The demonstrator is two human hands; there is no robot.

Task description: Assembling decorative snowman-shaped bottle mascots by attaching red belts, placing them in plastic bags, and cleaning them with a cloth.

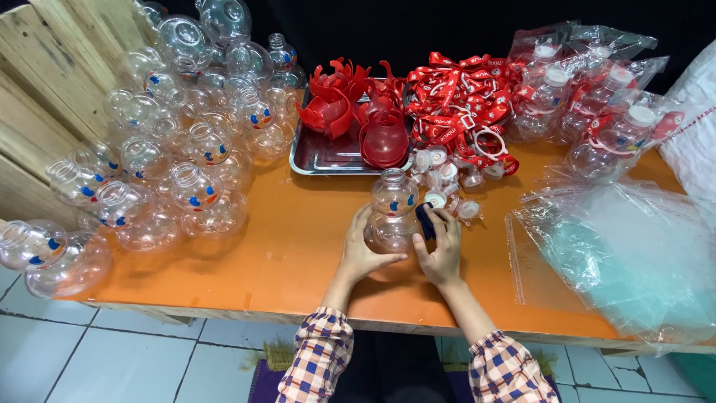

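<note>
Two hands on a clear bottle at the middle of the orange desk (298, 246).

The left hand (363, 254) cups the bottle (392, 213) with fingers curled on its round base; the right hand (441, 250) pinches a small blue piece (426, 222) against its side — more bottles (171, 149) at 10 o'clock, white caps (447, 179) at 1 o'clock.

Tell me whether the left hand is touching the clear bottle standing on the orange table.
Touching. The head view shows the left hand cupped against the side of the clear bottle, fingers wrapped onto its lower bulb with no gap.
</note>
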